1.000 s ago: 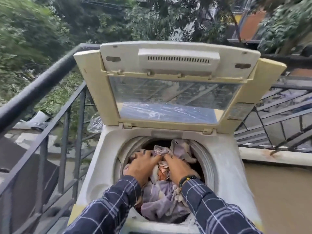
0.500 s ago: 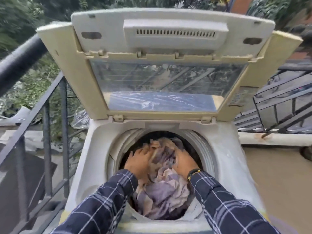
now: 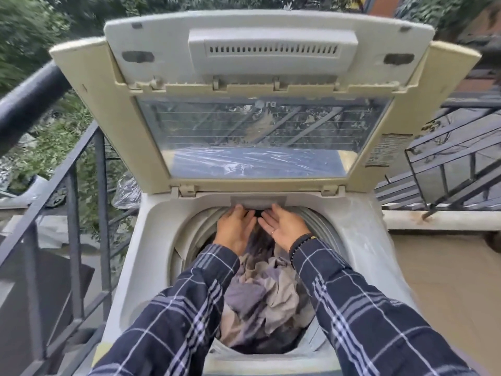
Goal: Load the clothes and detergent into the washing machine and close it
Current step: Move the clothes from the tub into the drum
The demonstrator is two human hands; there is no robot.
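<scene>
A white top-loading washing machine [image 3: 160, 240] stands in front of me with its yellowed lid [image 3: 260, 112] folded up and back. Crumpled purple and beige clothes [image 3: 260, 297] fill the drum. My left hand [image 3: 235, 229] and my right hand [image 3: 284, 226] reach over the clothes to the back of the drum opening. Their fingertips touch the underside of a small grey panel [image 3: 257, 201] at the rear rim. Both hands are open, fingers extended, holding nothing. No detergent is visible.
A dark metal railing [image 3: 70, 191] runs close along the left of the machine, with trees beyond. A metal staircase [image 3: 444, 169] rises at the right behind a low white ledge [image 3: 439, 221]. A tan floor [image 3: 450, 280] lies to the right.
My hands have lifted off the clothes and moved forward to the rear rim of the drum. The clothes sit lower in the drum. The camera has come closer.
</scene>
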